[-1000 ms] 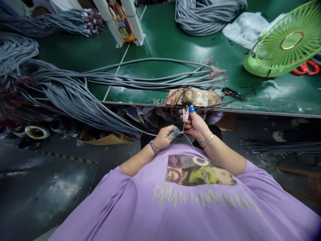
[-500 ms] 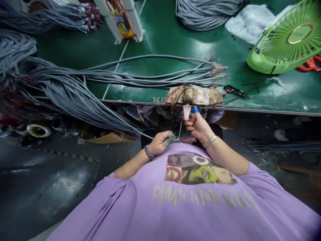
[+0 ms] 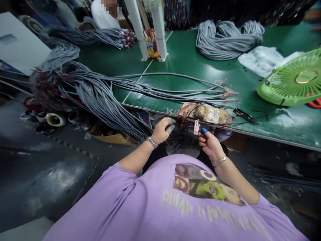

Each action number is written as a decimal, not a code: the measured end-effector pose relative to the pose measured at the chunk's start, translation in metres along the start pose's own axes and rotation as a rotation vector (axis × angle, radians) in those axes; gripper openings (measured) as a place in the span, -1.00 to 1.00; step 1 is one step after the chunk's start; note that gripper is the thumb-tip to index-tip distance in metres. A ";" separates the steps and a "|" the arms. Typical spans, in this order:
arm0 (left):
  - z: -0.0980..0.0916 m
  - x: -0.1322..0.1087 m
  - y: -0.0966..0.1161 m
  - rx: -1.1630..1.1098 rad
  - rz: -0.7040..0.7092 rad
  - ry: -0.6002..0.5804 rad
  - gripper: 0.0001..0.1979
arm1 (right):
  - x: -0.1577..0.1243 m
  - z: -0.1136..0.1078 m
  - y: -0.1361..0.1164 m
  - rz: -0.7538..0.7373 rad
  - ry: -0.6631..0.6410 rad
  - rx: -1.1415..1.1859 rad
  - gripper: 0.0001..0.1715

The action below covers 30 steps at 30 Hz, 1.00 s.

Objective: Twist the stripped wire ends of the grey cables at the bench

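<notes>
My left hand is just below the bench edge, with grey coverings on its fingertips. Its thumb and forefinger look parted, and no cable shows in them. My right hand is a little to the right, its fingers curled and a blue covering on one fingertip. Close to those fingers is a pink clip, in front of a worn wooden block. Whether the fingers touch the clip or pinch something small is unclear. Left of my left hand, a thick bundle of grey cables droops over the edge.
On the green bench lie a coil of grey cable, a plastic bag, a green fan and a black tool. Scissors hang at a white post. A person is at the back left.
The cable with bared wires is no longer seen in my left hand, which has risen towards the bench edge. My right hand stays beside the pink clip. The view has tilted up and left.
</notes>
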State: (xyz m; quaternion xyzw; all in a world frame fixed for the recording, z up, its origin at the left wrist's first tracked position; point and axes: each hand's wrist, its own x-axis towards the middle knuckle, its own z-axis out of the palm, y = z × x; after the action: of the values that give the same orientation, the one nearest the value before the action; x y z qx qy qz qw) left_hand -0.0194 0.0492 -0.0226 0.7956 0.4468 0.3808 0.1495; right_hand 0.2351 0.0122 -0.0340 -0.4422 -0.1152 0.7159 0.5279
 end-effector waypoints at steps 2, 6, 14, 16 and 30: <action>-0.011 0.030 -0.001 0.121 0.054 0.005 -0.75 | 0.000 -0.001 0.001 -0.013 0.006 -0.014 -0.52; -0.023 0.094 -0.004 0.400 0.077 -0.098 -0.66 | -0.002 -0.001 0.004 -0.040 -0.017 -0.073 -0.44; -0.023 0.162 -0.014 0.604 -0.006 -0.277 -0.73 | -0.006 -0.003 0.007 -0.036 -0.040 -0.133 -0.41; -0.029 0.171 -0.024 0.499 -0.012 -0.117 -0.78 | -0.005 -0.004 0.009 -0.033 -0.043 -0.132 -0.42; -0.057 0.047 0.108 0.021 0.251 -0.644 -0.85 | -0.005 0.002 0.022 -0.015 -0.122 -0.292 -0.44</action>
State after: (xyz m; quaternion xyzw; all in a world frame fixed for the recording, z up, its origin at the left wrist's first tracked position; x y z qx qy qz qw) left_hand 0.0175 0.0223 0.0994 0.9252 0.2792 0.1212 0.2266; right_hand 0.2197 -0.0009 -0.0442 -0.4690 -0.2531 0.7131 0.4555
